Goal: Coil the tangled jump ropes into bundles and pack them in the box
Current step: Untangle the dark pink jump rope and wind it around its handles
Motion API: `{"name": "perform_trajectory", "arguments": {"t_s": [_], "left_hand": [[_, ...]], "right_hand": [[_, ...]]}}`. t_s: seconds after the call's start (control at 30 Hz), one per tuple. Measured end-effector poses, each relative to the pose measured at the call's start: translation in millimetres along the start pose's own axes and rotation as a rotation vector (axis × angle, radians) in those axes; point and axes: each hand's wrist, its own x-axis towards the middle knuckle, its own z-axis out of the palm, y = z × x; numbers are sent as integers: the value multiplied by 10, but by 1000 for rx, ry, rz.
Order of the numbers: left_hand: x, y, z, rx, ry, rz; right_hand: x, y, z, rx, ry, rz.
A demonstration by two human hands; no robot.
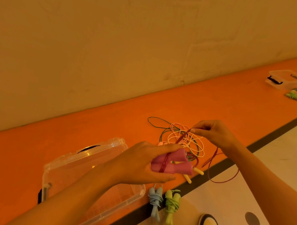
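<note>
The left hand (144,163) grips two pink handles (173,163) (a red rope (183,137) crosses them). The right hand (214,135), at its 2 o'clock, pinches that rope. The clear box (56,176) lies at 8 o'clock, and the finished bundles (155,200) at 6.

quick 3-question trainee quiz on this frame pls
1. True or false: the left hand holds the pink handles.
2. What does the right hand pinch? A) red rope B) green rope C) box lid
3. How many coiled bundles lie on the floor beside the box?
Key: 1 true; 2 A; 3 two: blue bundle, green bundle.
</note>
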Motion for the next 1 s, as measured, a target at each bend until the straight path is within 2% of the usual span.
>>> {"name": "perform_trajectory", "arguments": {"t_s": [0.13,0.37,0.57,0.67,0.83,1.0], "left_hand": [[-13,-112,-60,-67,125,-27],[-52,-166,-29,-70,168,3],[-42,-283,-178,-288,418,-82],[-51,-364,-214,-382,488,-131],[2,-399,-223,-437,586,-193],[56,-479,-238,-345,702,-284]], "right_hand": [[12,94,-64,33,-9,68],[16,261,-110,63,-51,168],[-79,350,-134,23,-118,160],[-121,343,-106,6,-125,161],[-202,351,29,-87,-188,133],[-286,298,252,-301,-307,-43]]}}
